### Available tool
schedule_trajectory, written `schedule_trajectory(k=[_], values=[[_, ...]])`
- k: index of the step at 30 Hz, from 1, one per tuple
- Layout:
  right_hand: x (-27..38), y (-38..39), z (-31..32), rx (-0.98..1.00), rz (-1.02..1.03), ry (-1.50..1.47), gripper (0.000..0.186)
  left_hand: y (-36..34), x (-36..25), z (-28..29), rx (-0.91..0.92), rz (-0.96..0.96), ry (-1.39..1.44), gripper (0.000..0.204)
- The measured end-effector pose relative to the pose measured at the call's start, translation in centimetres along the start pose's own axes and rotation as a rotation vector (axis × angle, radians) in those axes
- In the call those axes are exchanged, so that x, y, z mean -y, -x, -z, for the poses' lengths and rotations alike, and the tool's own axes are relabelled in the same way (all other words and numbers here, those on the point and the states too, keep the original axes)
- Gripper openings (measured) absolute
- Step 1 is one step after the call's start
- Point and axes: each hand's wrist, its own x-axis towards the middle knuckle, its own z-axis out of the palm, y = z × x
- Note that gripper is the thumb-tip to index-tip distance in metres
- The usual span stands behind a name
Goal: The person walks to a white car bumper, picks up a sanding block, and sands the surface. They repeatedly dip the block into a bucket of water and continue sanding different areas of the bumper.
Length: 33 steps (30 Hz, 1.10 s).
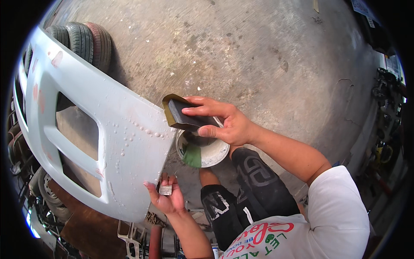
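My right hand grips a dark sanding block with olive-backed abrasive paper around it, held beside the upper right edge of a pale grey bumper. The bumper has water beads and patches of reddish showing through. Behind the block is a white bucket with dark contents and a green piece at its side, partly hidden. My left hand is at the bumper's lower edge, fingers curled around a small pale block.
Stacked tyres stand at upper left on the stained concrete floor. A rusty brown board, a wheel and assorted metal parts lie at lower left. Dark parts and clutter line the right side. My legs are below the bucket.
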Motion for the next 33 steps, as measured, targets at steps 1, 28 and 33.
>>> schedule_trajectory(k=[1, 28, 33], values=[[-0.5, -0.7, -1.1, -0.002, 0.017, -0.079, 0.050, 0.0, -0.1, 0.1, 0.006, -0.002, -0.014, 0.031], [2.9, -1.6, -1.0, 0.098, 0.322, 0.714, 0.056, 0.5, -0.3, 0.1, -0.126, 0.010, 0.023, 0.031], [5.5, 8.9, -1.6, -0.045, -0.080, 0.720, 0.052, 3.3, 0.5, 0.4, 0.095, 0.206, -0.074, 0.050]])
